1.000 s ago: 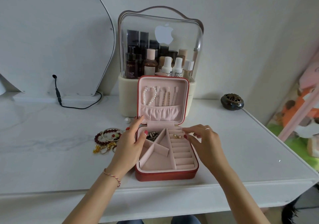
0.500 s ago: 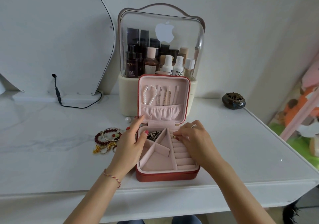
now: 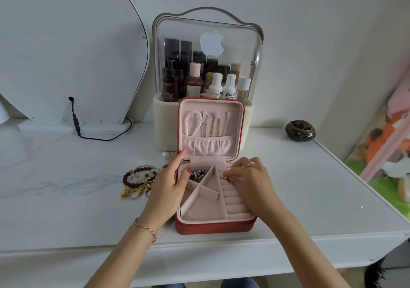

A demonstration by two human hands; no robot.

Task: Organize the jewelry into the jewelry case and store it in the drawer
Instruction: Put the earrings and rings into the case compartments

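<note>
A red jewelry case [image 3: 213,226] with pink lining stands open on the white table, lid upright. A pearl strand [image 3: 192,123] and thin chains hang in the lid. A dark chain [image 3: 198,174] lies in the back left compartment. My left hand [image 3: 169,184] holds the case's left wall, thumb inside. My right hand [image 3: 250,182] is over the ring rolls at the back right, fingertips pinching a small gold earring [image 3: 224,177]. Bead bracelets [image 3: 139,176] and gold pieces [image 3: 133,192] lie left of the case, with a loose pearl [image 3: 165,155] behind them.
A clear-domed cosmetics organizer [image 3: 206,66] full of bottles stands right behind the case. A mirror [image 3: 66,43] with a black cable [image 3: 76,123] is at the back left. A dark round incense burner [image 3: 300,131] sits at the back right. The table's front edge runs below my forearms.
My right hand moved left onto the ring rolls and curled over the earrings there, pinching one. My left hand stayed on the case's left wall.
</note>
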